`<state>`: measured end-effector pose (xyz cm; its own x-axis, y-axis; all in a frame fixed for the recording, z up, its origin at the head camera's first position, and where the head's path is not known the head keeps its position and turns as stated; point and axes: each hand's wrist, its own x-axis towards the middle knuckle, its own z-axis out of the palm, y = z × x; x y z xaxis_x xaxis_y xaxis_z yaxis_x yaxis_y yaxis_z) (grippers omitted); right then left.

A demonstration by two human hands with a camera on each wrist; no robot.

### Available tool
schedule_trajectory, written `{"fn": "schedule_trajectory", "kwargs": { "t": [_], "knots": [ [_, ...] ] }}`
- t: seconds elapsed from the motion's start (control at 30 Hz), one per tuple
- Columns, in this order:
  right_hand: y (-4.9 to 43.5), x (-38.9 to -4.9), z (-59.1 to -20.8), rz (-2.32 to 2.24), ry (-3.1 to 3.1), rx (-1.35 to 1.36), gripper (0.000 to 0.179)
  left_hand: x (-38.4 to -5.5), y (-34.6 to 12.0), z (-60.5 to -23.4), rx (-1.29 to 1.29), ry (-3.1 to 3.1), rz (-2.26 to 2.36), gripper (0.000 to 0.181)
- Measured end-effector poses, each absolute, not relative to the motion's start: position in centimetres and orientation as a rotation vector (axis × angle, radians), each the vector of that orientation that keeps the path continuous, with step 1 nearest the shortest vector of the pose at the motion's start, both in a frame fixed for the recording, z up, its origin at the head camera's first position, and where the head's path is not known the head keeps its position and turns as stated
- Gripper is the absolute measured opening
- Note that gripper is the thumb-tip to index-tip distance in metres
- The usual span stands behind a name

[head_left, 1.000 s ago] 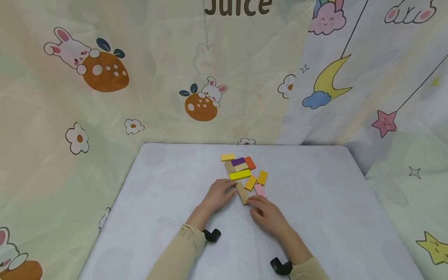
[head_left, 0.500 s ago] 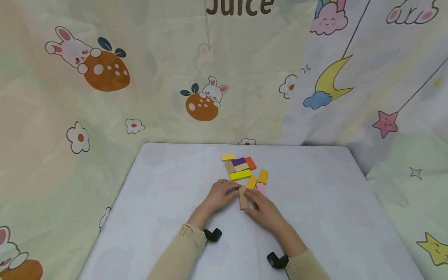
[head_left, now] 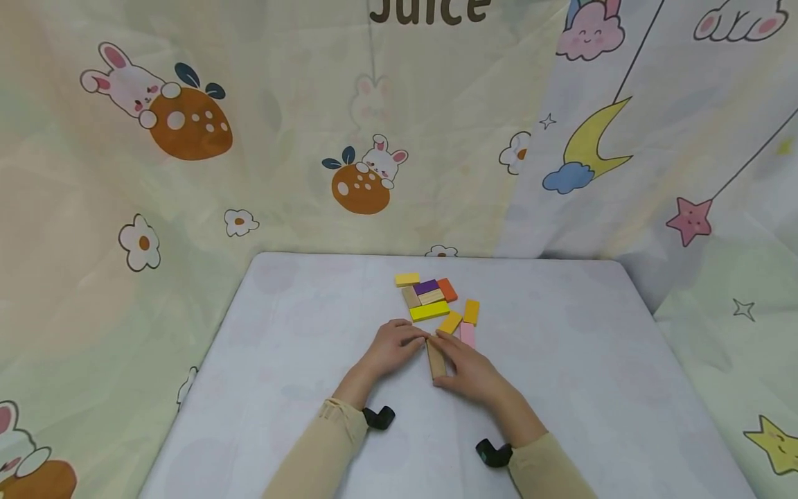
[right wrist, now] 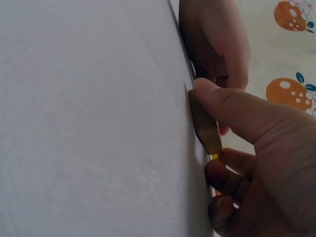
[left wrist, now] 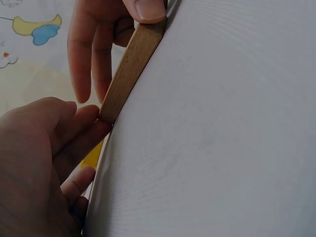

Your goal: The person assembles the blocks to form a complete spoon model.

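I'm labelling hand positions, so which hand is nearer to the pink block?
Right. The right hand is just on the near side of the pink block; the left hand is farther off to its left.

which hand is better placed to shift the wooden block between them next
Probably the right hand: it spans the wooden block, thumb at the near end, fingers toward the far; the left hand just touches the far end.
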<state>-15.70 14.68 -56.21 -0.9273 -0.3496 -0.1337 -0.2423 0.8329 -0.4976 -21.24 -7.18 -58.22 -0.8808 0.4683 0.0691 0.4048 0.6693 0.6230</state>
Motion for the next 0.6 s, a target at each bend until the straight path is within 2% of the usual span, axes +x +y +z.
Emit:
{"fn": "schedule_trajectory", "kwargs": {
  "t": [0.6],
  "knots": [
    [16.5, -14.2, -56.3, -0.773, 2.866, -0.549, 0.081, -22.4, -5.3, -57.0, 0.598, 2.723, 0.963, 0.043]
  ]
}}
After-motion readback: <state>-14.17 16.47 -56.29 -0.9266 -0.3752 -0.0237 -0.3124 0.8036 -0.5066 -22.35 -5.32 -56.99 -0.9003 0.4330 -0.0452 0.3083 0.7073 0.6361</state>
